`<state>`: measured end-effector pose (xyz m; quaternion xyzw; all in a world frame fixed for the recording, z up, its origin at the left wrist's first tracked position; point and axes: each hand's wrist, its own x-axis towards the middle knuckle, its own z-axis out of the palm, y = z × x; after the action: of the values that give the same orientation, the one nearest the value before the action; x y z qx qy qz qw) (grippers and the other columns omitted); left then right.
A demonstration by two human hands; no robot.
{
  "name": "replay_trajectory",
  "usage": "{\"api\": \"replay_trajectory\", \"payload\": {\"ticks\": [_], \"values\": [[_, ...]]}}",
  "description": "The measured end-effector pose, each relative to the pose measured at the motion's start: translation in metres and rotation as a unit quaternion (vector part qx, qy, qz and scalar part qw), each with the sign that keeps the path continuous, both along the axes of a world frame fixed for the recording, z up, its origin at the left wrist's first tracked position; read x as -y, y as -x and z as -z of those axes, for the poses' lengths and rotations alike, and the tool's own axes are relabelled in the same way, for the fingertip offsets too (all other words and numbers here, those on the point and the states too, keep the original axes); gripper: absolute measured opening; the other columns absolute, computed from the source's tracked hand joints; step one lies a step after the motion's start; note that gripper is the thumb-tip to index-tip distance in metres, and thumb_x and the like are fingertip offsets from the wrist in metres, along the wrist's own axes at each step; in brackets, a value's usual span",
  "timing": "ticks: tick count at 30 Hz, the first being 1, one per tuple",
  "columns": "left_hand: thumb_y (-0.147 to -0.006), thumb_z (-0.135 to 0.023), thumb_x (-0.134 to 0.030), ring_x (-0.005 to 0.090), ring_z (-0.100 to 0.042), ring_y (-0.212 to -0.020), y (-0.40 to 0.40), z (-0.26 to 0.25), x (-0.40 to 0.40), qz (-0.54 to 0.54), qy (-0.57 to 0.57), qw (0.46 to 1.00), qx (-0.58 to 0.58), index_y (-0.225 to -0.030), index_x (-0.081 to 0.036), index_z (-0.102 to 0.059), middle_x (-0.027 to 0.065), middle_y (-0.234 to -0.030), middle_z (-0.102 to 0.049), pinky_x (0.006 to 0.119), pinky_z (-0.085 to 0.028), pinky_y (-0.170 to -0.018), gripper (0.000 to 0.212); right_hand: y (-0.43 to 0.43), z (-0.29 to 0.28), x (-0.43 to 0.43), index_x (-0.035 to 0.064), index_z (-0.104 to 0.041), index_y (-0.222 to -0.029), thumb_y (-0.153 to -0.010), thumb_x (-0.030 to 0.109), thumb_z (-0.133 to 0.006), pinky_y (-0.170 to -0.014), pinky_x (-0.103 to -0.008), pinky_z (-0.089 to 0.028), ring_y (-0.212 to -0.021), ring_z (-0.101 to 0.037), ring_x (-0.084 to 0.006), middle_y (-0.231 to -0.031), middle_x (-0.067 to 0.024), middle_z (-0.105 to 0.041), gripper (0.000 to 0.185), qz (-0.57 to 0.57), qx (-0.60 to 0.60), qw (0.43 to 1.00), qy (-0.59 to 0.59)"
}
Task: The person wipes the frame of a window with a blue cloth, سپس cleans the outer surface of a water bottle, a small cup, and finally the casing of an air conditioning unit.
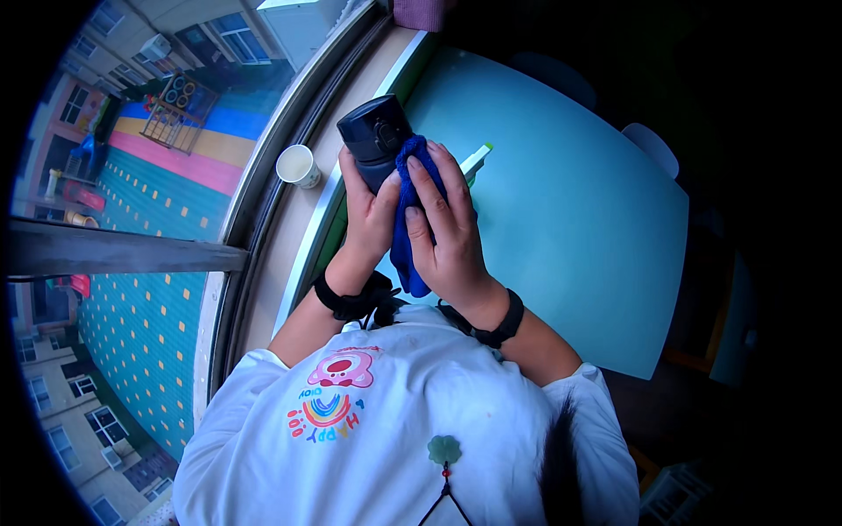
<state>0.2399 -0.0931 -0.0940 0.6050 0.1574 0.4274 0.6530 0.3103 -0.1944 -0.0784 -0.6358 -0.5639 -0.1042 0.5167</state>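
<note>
A dark bottle with a black flip lid (pixel 375 125) leans to the upper left in front of my chest. My left hand (pixel 367 214) grips its body just below the lid. Against the bottle's right side my right hand (pixel 447 223) presses a blue cloth (pixel 411 256), its fingers spread over the fabric. The cloth hangs down between both hands and hides much of the bottle's lower body. Behind my right fingers, a white and green object (pixel 477 161) shows on the table; the hand covers part of it.
A light blue table (pixel 566 210) spreads out to the right, with a white chair back (pixel 650 150) at its far side. On the windowsill (pixel 273 263) to the left stands a paper cup (pixel 298 166), beside the window frame (pixel 131 246). A pink fabric item (pixel 418 14) sits at the sill's far end.
</note>
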Motion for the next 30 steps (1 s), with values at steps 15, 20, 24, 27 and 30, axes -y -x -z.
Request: {"api": "replay_trajectory", "payload": {"ticks": [15,20,24,27,30], "values": [[-0.086,-0.056,-0.044,0.0249,-0.049,-0.123,0.002,-0.002,0.016,0.006,0.013,1.000,0.020,-0.144,-0.005,-0.030,0.0152,-0.135,-0.047,0.038,-0.038,-0.106,0.074,-0.009,-0.008,0.027,0.0023,-0.030,-0.151,-0.103,0.016,-0.039,-0.114,-0.0432,-0.030,-0.137,-0.035,-0.0391,-0.154,-0.0218,-0.023,0.050,-0.049,-0.082,0.990,0.104],[-0.087,-0.055,-0.044,0.0249,-0.050,-0.121,0.001,0.003,0.018,-0.036,0.035,0.999,0.000,-0.143,-0.006,-0.030,0.0153,-0.134,-0.048,0.038,-0.039,-0.105,0.072,-0.016,0.003,0.014,-0.0023,-0.036,-0.147,-0.102,0.023,-0.047,-0.107,-0.0444,-0.037,-0.129,-0.041,-0.0413,-0.143,-0.0245,-0.036,0.052,-0.036,-0.076,0.992,0.097],[-0.087,-0.056,-0.046,0.0255,-0.052,-0.120,0.002,0.003,0.015,-0.047,0.050,0.996,0.064,-0.143,-0.006,-0.031,0.0160,-0.133,-0.050,0.039,-0.041,-0.105,0.073,-0.018,-0.018,0.009,-0.0018,-0.045,-0.141,-0.101,0.025,-0.052,-0.102,-0.0430,-0.042,-0.120,-0.050,-0.0402,-0.135,-0.0223,-0.045,0.048,-0.093,-0.115,0.987,0.057],[-0.088,-0.057,-0.046,0.0249,-0.055,-0.118,0.000,0.005,0.015,-0.078,0.051,0.992,0.084,-0.140,-0.006,-0.035,0.0151,-0.131,-0.051,0.039,-0.044,-0.103,0.069,-0.015,-0.010,0.011,-0.0005,-0.049,-0.139,-0.098,0.020,-0.056,-0.103,-0.0440,-0.042,-0.124,-0.049,-0.0406,-0.140,-0.0225,-0.044,0.046,-0.060,-0.086,0.993,0.058],[-0.091,-0.057,-0.041,0.0233,-0.056,-0.114,-0.004,0.008,0.016,-0.156,0.058,0.983,0.075,-0.138,-0.007,-0.037,0.0138,-0.127,-0.054,0.038,-0.047,-0.099,0.061,-0.010,0.004,0.019,0.0008,-0.051,-0.138,-0.095,0.015,-0.059,-0.105,-0.0462,-0.041,-0.128,-0.047,-0.0414,-0.143,-0.0227,-0.043,0.047,-0.005,0.030,0.997,0.072]]}}
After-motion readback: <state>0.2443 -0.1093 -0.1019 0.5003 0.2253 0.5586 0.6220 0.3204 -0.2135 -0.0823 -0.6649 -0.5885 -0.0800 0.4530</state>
